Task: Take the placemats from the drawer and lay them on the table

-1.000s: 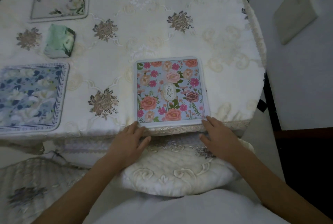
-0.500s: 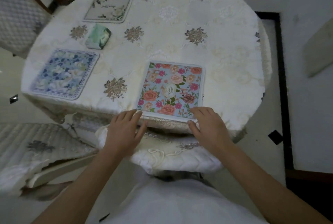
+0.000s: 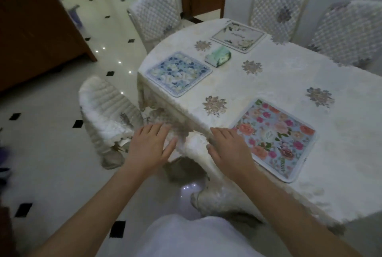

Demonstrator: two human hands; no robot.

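Observation:
Three placemats lie flat on the table [image 3: 279, 83], which wears a white embroidered cloth. The pink floral placemat [image 3: 275, 139] sits at the near edge, the blue floral placemat [image 3: 178, 73] at the left end, and the pale white-flower placemat [image 3: 238, 36] at the far side. My right hand [image 3: 228, 149] hovers with fingers spread just left of the pink mat's near corner, holding nothing. My left hand [image 3: 149, 146] is open too, out past the table edge over the hanging cloth. No drawer is in view.
A green tissue pack [image 3: 218, 56] lies between the blue and white mats. Cushioned chairs stand around: one [image 3: 107, 112] at the left end, one [image 3: 157, 17] beyond it, two [image 3: 278, 6] at the far side. Tiled floor spreads left; a wooden cabinet [image 3: 33, 29] stands at upper left.
Both hands have come off the pink mat's near edge and drawn back to the left. The view has swung left and lifted, now taking in the chairs and floor.

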